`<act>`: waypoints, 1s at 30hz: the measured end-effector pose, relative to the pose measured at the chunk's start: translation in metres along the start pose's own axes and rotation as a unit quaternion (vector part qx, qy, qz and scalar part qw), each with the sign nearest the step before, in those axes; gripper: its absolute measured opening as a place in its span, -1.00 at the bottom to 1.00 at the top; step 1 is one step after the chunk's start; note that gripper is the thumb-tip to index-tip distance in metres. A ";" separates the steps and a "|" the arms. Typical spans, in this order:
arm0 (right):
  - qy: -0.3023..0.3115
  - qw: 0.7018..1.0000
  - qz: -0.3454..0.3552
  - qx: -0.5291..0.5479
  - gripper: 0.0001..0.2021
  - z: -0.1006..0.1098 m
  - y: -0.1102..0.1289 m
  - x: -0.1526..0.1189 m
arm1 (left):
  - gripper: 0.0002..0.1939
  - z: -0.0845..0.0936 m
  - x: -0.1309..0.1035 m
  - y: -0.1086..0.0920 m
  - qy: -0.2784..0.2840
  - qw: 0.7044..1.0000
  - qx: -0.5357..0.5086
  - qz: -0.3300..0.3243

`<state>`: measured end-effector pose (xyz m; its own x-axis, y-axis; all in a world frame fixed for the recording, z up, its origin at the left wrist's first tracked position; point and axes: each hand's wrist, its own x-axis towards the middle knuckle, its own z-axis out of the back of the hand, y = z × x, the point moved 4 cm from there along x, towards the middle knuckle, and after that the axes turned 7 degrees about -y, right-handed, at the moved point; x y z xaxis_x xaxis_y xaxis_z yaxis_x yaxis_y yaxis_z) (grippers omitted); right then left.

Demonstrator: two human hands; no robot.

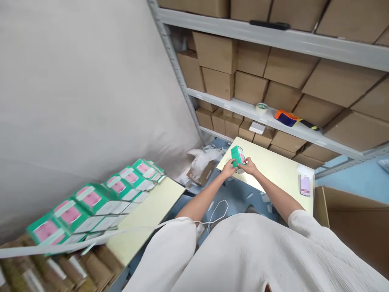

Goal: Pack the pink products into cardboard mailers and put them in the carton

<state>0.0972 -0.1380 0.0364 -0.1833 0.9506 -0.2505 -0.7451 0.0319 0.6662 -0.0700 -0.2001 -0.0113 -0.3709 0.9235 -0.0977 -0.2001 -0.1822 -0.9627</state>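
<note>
A small green box with a pink panel is held between both hands, over the left end of the pale yellow table. My left hand grips its lower left side, with the thumb across the near face. On the right side, my right hand has its fingers closed on the box by the pink panel. The box stands tilted, and the far fingers are partly hidden behind it.
Rows of similar green boxes sit on the left table. Shelves of cardboard cartons rise ahead, carrying a tape roll and an orange-blue tape dispenser. An open carton stands right. A white cable hangs below.
</note>
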 end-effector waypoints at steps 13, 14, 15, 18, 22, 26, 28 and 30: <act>0.041 0.995 -0.083 0.029 -0.56 0.052 -0.149 0.061 | -0.35 -0.158 0.031 0.019 0.074 0.985 -0.019 0.153; 0.039 0.996 -0.078 0.022 -0.56 0.052 -0.151 0.065 | -0.34 -0.161 0.034 0.021 0.075 0.985 -0.016 0.156; 0.037 0.997 -0.073 0.014 -0.56 0.053 -0.154 0.070 | -0.35 -0.163 0.036 0.023 0.074 0.985 -0.011 0.156; 0.027 0.998 -0.058 -0.012 -0.57 0.054 -0.160 0.083 | -0.39 -0.163 0.046 0.026 0.083 0.986 0.030 0.145; 0.033 0.998 -0.048 -0.039 -0.60 0.050 -0.170 0.097 | -0.45 -0.156 0.065 0.024 0.134 0.981 0.097 0.103; -0.004 0.999 0.009 -0.050 -0.51 0.040 -0.177 0.102 | -0.40 -0.149 0.091 0.013 0.181 0.974 0.133 0.016; -0.031 0.998 0.019 -0.044 -0.33 0.035 -0.181 0.103 | -0.38 -0.147 0.103 0.007 0.206 0.967 0.147 -0.026; -0.039 0.999 -0.003 -0.035 -0.11 0.031 -0.188 0.103 | -0.38 -0.147 0.114 0.004 0.234 0.958 0.158 -0.056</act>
<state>0.2379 -0.0370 -0.0925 -0.1299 0.9719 -0.1965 -0.7893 0.0186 0.6138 0.0205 -0.0463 -0.0632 0.1017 0.9799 -0.1715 -0.5072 -0.0972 -0.8563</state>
